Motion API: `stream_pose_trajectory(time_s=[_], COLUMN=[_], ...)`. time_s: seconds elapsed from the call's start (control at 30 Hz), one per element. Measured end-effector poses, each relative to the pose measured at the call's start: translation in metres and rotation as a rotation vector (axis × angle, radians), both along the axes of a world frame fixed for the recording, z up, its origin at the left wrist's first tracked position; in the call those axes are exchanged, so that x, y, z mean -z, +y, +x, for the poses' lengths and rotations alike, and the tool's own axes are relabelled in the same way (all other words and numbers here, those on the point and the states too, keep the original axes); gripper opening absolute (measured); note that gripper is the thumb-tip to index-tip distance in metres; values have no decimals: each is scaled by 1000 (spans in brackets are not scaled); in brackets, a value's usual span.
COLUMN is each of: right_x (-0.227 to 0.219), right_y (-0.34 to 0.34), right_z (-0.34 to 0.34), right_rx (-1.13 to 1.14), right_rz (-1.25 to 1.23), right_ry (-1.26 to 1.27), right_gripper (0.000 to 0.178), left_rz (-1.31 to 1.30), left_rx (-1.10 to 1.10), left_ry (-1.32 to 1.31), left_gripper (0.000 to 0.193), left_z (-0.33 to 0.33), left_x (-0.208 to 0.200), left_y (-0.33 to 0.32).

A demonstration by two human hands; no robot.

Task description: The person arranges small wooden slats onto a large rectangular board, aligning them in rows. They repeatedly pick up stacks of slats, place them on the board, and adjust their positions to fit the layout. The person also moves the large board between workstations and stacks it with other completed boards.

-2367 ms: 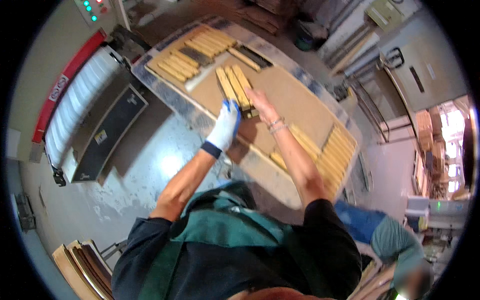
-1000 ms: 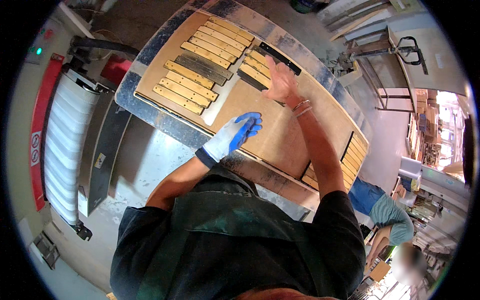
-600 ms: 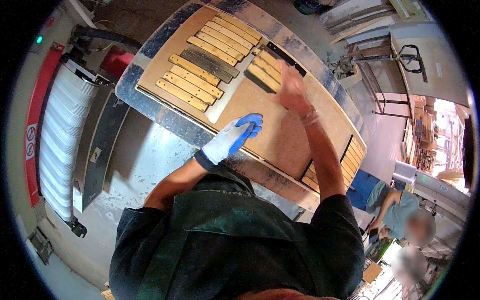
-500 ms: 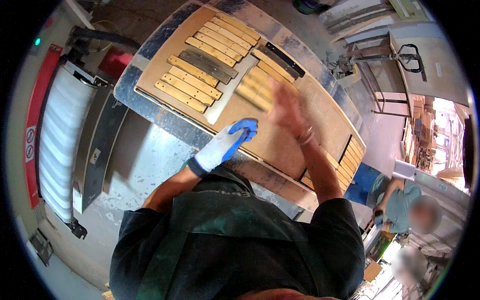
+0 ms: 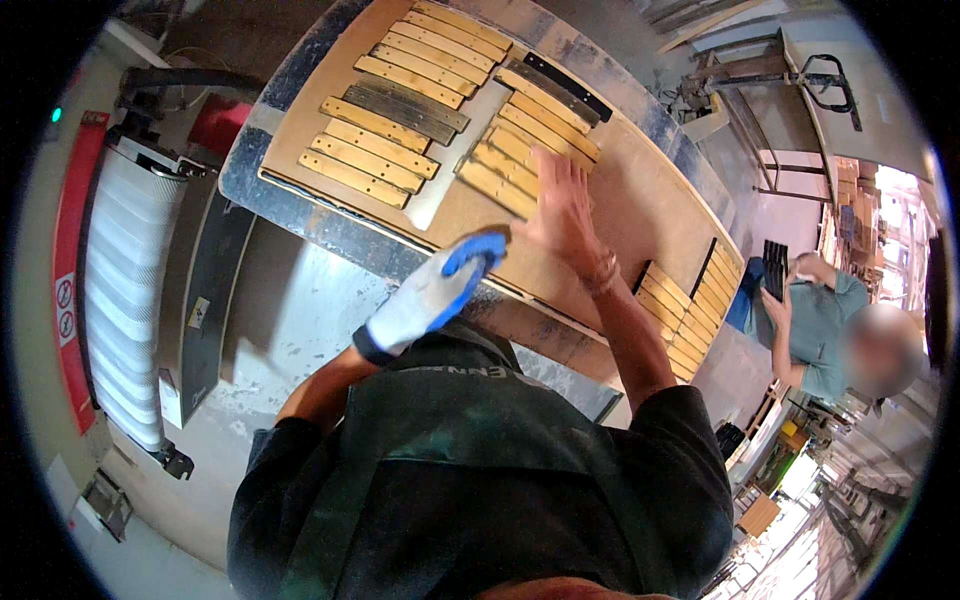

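My right hand [image 5: 568, 215], bare and with a bracelet at the wrist, is spread with its fingers stretched out over the right ends of several yellow wooden slats [image 5: 497, 178]. These slats lie side by side on the brown board [image 5: 640, 210]. My left hand [image 5: 440, 285] wears a white and blue glove and hovers near the board's front edge. Its fingers are curled together, and a small dark thing at the fingertips is too unclear to name. Beyond my right hand lie more yellow slats [image 5: 550, 110] beside a black slat [image 5: 566, 88].
Rows of drilled slats [image 5: 368, 165] cover the board's left part, with greyish dark ones [image 5: 400, 112] among them. Slat groups [image 5: 685, 310] lie at the right end. A roller machine [image 5: 135, 290] stands left. At right, a person [image 5: 830, 315] holds black slats [image 5: 775, 272].
The blurred slats under my right hand now lie still, slightly further left. My left hand has drawn back a little toward me. The person at right has raised black slats.
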State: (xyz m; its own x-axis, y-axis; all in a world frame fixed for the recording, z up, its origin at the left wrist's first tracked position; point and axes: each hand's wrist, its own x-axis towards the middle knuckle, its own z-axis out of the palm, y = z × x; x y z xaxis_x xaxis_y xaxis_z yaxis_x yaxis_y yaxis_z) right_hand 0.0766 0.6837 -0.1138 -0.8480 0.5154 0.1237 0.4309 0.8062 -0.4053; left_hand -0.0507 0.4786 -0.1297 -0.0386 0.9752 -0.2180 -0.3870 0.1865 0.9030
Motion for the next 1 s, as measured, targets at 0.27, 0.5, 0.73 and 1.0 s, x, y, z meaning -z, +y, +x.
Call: stream_pose_trajectory(time_s=[0.27, 0.5, 0.73, 1.0], right_x=[16, 20, 6, -15], right_y=[-58, -57, -29, -19], right_z=[14, 9, 63, 100], right_rx=[-84, -39, 248, 575], right_rz=[74, 11, -587, -833], right_ry=[-90, -139, 85, 349], right_gripper=[110, 98, 91, 85], left_rz=[-135, -170, 227, 584], left_rx=[101, 169, 59, 387], left_ry=[-44, 291, 992, 1621], left_gripper=[34, 37, 53, 91], left_z=[13, -6, -17, -41], left_x=[36, 9, -4, 23], left_y=[-41, -33, -11, 113])
